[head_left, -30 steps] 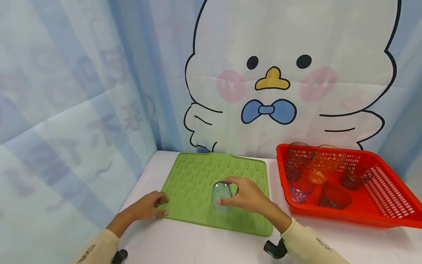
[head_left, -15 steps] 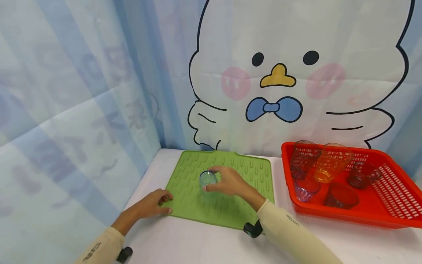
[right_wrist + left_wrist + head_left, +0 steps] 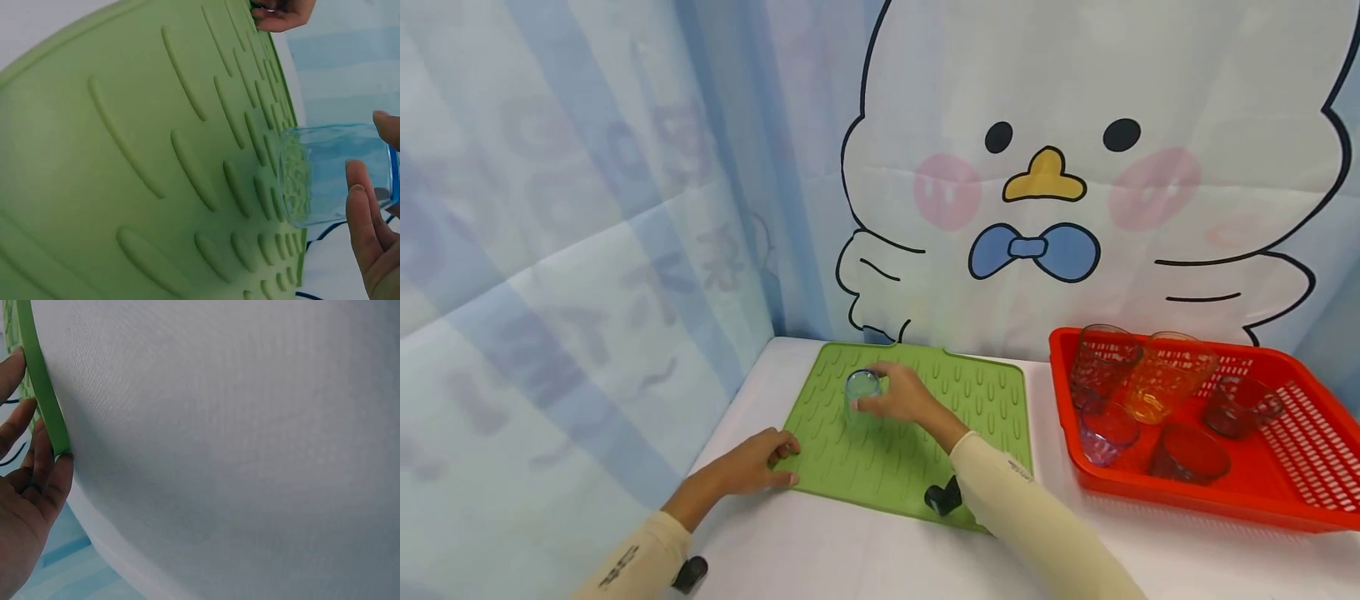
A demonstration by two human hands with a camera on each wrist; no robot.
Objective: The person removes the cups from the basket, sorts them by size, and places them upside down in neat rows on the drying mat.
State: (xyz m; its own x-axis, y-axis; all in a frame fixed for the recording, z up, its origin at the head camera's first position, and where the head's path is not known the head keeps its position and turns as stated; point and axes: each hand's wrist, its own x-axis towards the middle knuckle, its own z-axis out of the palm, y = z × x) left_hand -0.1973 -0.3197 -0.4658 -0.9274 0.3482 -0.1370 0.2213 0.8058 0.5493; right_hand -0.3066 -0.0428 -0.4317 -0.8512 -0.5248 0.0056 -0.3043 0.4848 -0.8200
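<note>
My right hand (image 3: 902,393) grips a clear bluish drinking glass (image 3: 861,384) near its top end, with thumb and fingers on opposite sides. The glass is over the back left part of the green ridged drying mat (image 3: 865,458). In the right wrist view, the far end of the glass is close to the mat's ridges, and a blue ring shows at the held end. At the mat's front left corner, my left hand (image 3: 752,462) rests with loosely bent fingers, and its fingertips touch the mat's edge in the left wrist view.
A red plastic basket (image 3: 1210,502) stands to the right. In it are several glasses, among them an orange tumbler (image 3: 1161,379), a purple glass (image 3: 1105,433) and a dark mug (image 3: 1236,407). A printed curtain (image 3: 955,292) hangs right behind the white table (image 3: 850,550).
My right hand has carried the glass left and toward the back across the mat. The left hand stays at the mat's corner. The head view has shifted slightly.
</note>
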